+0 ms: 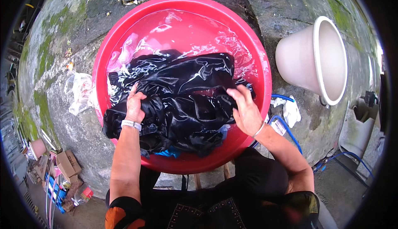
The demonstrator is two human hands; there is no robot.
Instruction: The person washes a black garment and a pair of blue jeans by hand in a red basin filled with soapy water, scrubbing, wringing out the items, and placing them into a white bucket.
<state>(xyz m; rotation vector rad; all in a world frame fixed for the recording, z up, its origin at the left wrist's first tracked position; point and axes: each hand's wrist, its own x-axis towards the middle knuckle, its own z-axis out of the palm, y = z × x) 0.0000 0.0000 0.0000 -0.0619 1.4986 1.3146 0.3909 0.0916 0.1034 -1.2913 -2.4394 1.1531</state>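
A wet, shiny black garment (pixel 195 109) lies bunched across the near half of a big round red tub (pixel 182 2) with water in it. My left hand (pixel 135 106) is closed on the cloth at the left, thumb pointing inward. At the right edge of the cloth, my right hand (pixel 247 112) grips loosely, fingers curved over it and thumb below. A pink cloth (pixel 125 51) floats by the tub's left wall. Some blue fabric (pixel 168 152) peeks out under the black cloth at the near rim. The garment's exact kind is hidden by its folds.
A pale bucket (pixel 300 59) lies tipped on its side to the right. Near it are a blue hose (pixel 292 135) and a white crumpled bag (pixel 292 112). A clear plastic bag (pixel 81 92) sits left of the tub. Cardboard (pixel 68 165) and clutter stand at lower left.
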